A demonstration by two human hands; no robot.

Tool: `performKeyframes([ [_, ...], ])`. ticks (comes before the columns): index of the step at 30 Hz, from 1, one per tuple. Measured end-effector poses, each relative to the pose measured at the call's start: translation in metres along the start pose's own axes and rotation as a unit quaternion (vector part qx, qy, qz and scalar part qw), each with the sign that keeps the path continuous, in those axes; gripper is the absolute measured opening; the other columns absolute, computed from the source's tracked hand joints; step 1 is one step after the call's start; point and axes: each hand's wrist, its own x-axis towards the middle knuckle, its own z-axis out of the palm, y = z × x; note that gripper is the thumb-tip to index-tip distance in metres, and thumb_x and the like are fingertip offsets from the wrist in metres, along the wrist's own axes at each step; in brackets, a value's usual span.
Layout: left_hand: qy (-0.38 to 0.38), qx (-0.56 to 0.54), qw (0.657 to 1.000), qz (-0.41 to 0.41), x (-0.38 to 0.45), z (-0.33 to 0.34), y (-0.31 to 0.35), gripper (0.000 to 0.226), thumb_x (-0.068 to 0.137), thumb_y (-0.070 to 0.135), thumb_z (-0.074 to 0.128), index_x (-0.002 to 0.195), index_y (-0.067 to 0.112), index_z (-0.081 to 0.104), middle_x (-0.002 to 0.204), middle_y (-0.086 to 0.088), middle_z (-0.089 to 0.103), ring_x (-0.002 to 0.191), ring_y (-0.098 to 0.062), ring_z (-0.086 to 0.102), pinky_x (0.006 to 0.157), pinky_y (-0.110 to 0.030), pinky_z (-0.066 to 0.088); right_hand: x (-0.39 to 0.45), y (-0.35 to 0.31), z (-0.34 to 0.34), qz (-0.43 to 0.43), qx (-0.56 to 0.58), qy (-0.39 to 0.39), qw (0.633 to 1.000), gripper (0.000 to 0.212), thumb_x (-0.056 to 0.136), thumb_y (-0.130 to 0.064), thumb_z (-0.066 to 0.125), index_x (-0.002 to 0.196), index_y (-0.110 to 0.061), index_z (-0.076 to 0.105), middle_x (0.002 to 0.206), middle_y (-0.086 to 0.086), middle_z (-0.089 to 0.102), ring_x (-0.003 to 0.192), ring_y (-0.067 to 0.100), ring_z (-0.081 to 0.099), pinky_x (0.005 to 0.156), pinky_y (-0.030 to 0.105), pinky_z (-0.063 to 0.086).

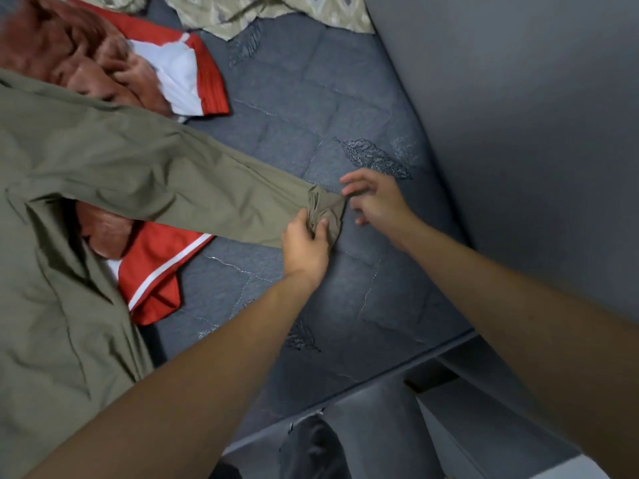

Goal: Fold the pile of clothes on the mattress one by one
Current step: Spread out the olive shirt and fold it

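Observation:
An olive long-sleeved shirt lies spread over the left of the grey quilted mattress, one sleeve stretched toward the right. My left hand grips the bunched cuff of that sleeve. My right hand hovers just beyond the cuff, thumb and forefinger touching its tip, the other fingers loosely spread. Under the shirt lie a red and white garment and a rust-coloured crumpled garment.
A beige patterned cloth lies at the mattress's far edge. A grey wall runs along the right side. The mattress's near edge drops to a dark floor with a white box at bottom right.

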Motion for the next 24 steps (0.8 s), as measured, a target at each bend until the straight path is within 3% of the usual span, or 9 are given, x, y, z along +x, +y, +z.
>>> performKeyframes([
  [2,-0.027,-0.029,0.999,0.006,0.005,-0.016,-0.002,0.008,0.101,0.005,0.060,0.105,0.002,0.065,0.098,-0.012,0.073,0.096,-0.030,0.068,0.090,-0.036,0.054,0.007,-0.006,0.011,-0.074,-0.096,-0.028,0.992,0.053,0.083,0.021,0.055,0.127,-0.005,0.066,0.119,0.010,0.065,0.100,0.013,0.060,0.085,0.031,0.054],
  [4,-0.051,-0.052,0.997,0.009,0.009,-0.032,-0.004,0.017,0.101,0.001,0.056,0.115,0.001,0.065,0.109,-0.011,0.073,0.106,-0.026,0.067,0.102,-0.037,0.052,0.014,-0.011,0.023,-0.100,-0.170,-0.098,0.976,0.057,0.083,0.017,0.066,0.136,-0.004,0.062,0.122,0.006,0.065,0.114,0.011,0.060,0.096,0.018,0.048],
  [9,-0.052,-0.188,0.978,-0.070,0.020,-0.073,-0.017,0.006,0.100,0.019,0.067,0.103,0.016,0.063,0.101,0.000,0.075,0.102,-0.018,0.070,0.099,-0.048,0.055,0.032,-0.030,0.055,-0.118,-0.281,-0.130,0.944,0.016,0.085,-0.012,0.081,0.093,-0.024,0.075,0.089,-0.008,0.073,0.086,0.006,0.066,0.080,0.025,0.049],
  [11,-0.047,-0.243,0.962,-0.118,0.026,-0.090,-0.021,0.040,0.081,0.048,0.082,0.103,0.022,0.061,0.101,0.006,0.077,0.100,-0.013,0.073,0.093,-0.045,0.058,0.034,-0.041,0.074,-0.145,-0.279,-0.132,0.940,0.010,0.087,-0.015,0.081,0.092,-0.021,0.075,0.089,-0.005,0.074,0.086,0.007,0.066,0.078,0.025,0.049],
  [13,-0.036,-0.203,0.970,-0.127,0.034,-0.107,-0.025,0.056,0.071,0.049,0.089,0.109,0.020,0.059,0.108,0.000,0.076,0.103,-0.018,0.074,0.092,-0.048,0.060,0.036,-0.054,0.095,-0.180,-0.281,-0.146,0.931,0.011,0.087,-0.015,0.081,0.093,-0.019,0.074,0.090,-0.005,0.073,0.086,0.005,0.064,0.076,0.021,0.048],
  [16,-0.006,-0.134,0.988,-0.074,0.058,-0.128,-0.034,0.034,0.084,0.008,0.078,0.110,0.014,0.057,0.102,-0.006,0.073,0.099,-0.027,0.071,0.088,-0.052,0.059,0.047,-0.067,0.119,-0.200,-0.288,-0.132,0.927,0.017,0.088,-0.018,0.079,0.082,-0.028,0.067,0.080,-0.013,0.068,0.075,-0.004,0.061,0.069,0.016,0.043],
  [20,0.106,0.034,0.992,0.059,0.075,-0.149,-0.036,0.042,0.080,-0.001,0.057,0.120,0.011,0.051,0.110,-0.012,0.060,0.106,-0.036,0.058,0.096,-0.043,0.047,0.058,-0.064,0.132,-0.217,-0.337,0.002,0.916,0.015,0.090,-0.023,0.077,0.099,-0.021,0.065,0.092,-0.004,0.064,0.087,0.014,0.057,0.077,0.035,0.043],
  [22,0.126,0.211,0.958,0.151,0.067,-0.155,-0.036,0.061,0.075,0.007,0.061,0.134,0.012,0.047,0.127,-0.015,0.048,0.116,-0.036,0.048,0.099,-0.043,0.043,0.055,-0.056,0.134,-0.241,-0.435,0.098,0.862,0.040,0.086,-0.034,0.078,0.120,-0.021,0.062,0.114,0.003,0.058,0.109,0.025,0.050,0.083,0.037,0.034],
  [24,0.056,0.328,0.904,0.267,0.054,-0.156,-0.038,0.072,0.073,0.014,0.064,0.143,0.017,0.046,0.137,-0.012,0.045,0.118,-0.034,0.046,0.093,-0.046,0.047,0.046,-0.050,0.133,-0.255,-0.479,0.161,0.824,0.045,0.082,-0.040,0.078,0.119,-0.021,0.059,0.118,0.006,0.053,0.113,0.029,0.049,0.082,0.039,0.031],
])
